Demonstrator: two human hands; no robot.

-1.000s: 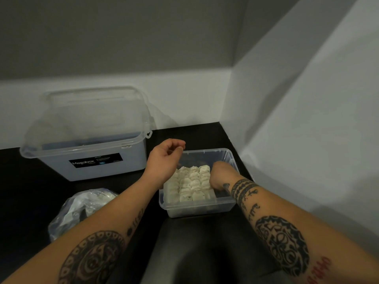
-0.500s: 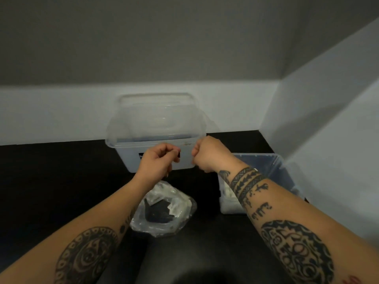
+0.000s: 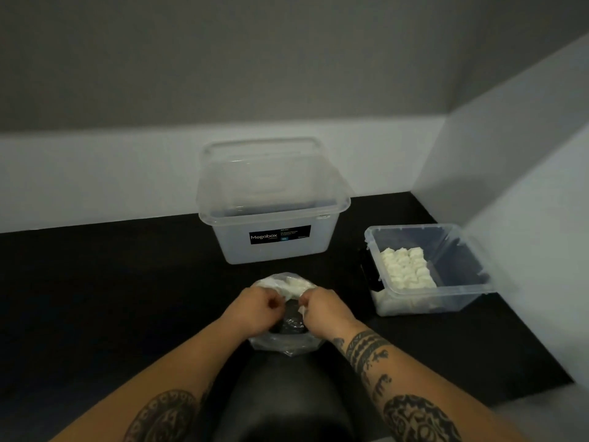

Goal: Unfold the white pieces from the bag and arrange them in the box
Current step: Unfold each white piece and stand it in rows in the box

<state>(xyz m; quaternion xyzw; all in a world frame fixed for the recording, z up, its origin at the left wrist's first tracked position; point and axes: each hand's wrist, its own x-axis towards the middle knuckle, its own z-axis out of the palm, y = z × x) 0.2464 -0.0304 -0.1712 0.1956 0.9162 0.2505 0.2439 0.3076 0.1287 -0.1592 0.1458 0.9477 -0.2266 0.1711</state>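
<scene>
Left grip (image 3: 255, 311) and right grip (image 3: 325, 309), both in a pinch on my bag (image 3: 280, 349) (white pieces (image 3: 293, 286) inside).

Left hand (image 3: 255, 309) and right hand (image 3: 322, 309), fingers curled, pinch the bag (image 3: 282, 347).

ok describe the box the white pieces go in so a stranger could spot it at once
Look to the far right corner of the black table, by the side wall. The small clear box sits there, right of the big Megabox tub. It alone holds neat rows of white pieces, and its top is open.
</scene>
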